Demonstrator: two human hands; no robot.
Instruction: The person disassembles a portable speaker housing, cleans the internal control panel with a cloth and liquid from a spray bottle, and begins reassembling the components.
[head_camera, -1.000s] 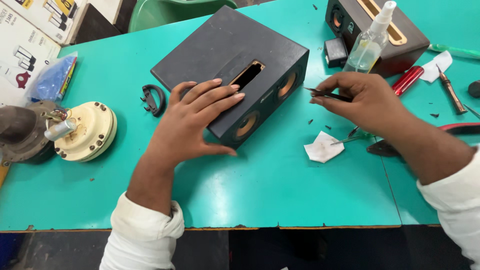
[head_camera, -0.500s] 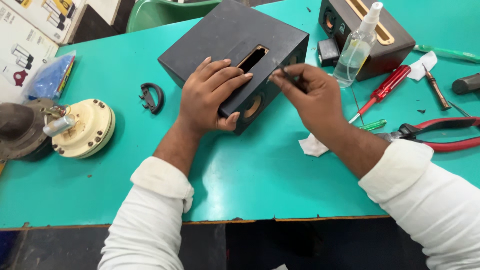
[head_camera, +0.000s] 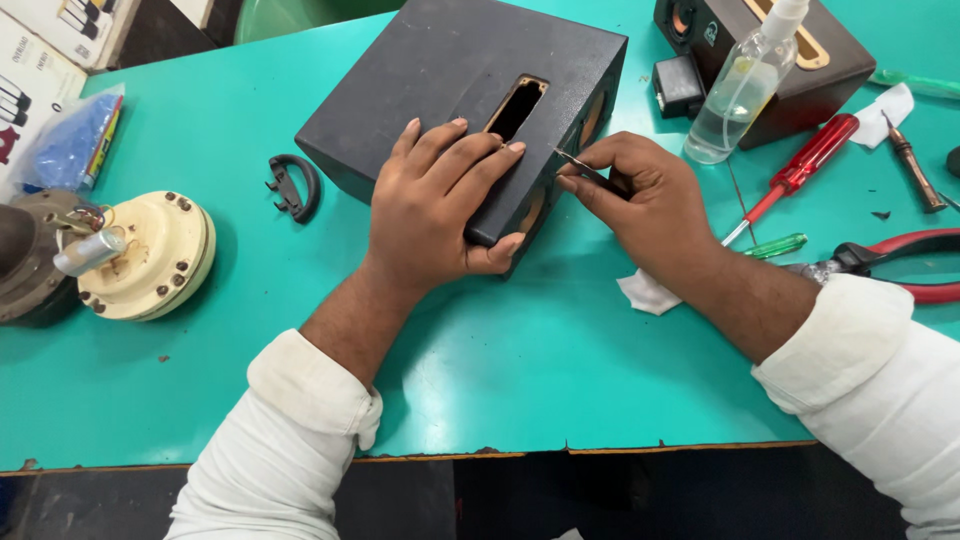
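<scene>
Black speaker box sits upper centre of frame on the teal desk, slot facing up. Left hand lies flat and spread on its near corner, thumb hooked under the front edge, likely to brace it. Right hand is pinched shut on a thin dark tool, tip at the box's front edge. Spray bottle, red screwdriver, pliers at right; cream motor part at left
</scene>
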